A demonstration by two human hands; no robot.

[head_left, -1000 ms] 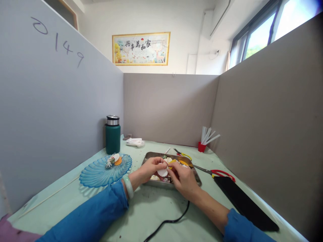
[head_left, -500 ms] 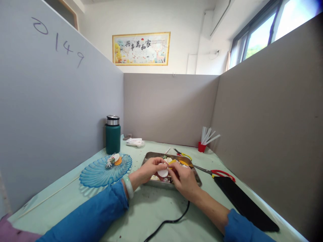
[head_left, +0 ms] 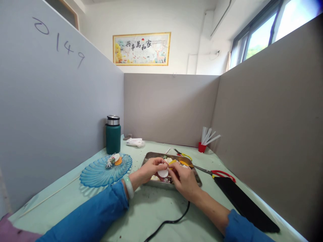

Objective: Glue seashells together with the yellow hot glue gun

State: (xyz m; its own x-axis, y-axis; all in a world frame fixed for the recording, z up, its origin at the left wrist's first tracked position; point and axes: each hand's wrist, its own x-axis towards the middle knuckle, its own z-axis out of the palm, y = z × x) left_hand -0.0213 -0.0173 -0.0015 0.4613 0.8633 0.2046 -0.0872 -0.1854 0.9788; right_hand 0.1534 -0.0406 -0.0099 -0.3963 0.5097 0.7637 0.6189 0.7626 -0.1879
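Observation:
My left hand [head_left: 146, 171] and my right hand [head_left: 183, 178] meet over a metal tray [head_left: 149, 156] at the table's middle. Both are closed in a pinch on a small white round slice [head_left: 163, 173], held between the fingertips just above the tray. The tray holds several small pieces in white, orange and dark red, partly hidden by my hands. A pale green bangle [head_left: 128, 186] sits on my left wrist.
A blue glass plate [head_left: 101, 171] with a few small pieces lies at the left, a green flask [head_left: 113, 135] behind it. Red-handled scissors [head_left: 217, 172], a black flat object [head_left: 246, 202], a red cup of white sticks [head_left: 203, 143] stand right. A black cable [head_left: 171, 218] runs near me.

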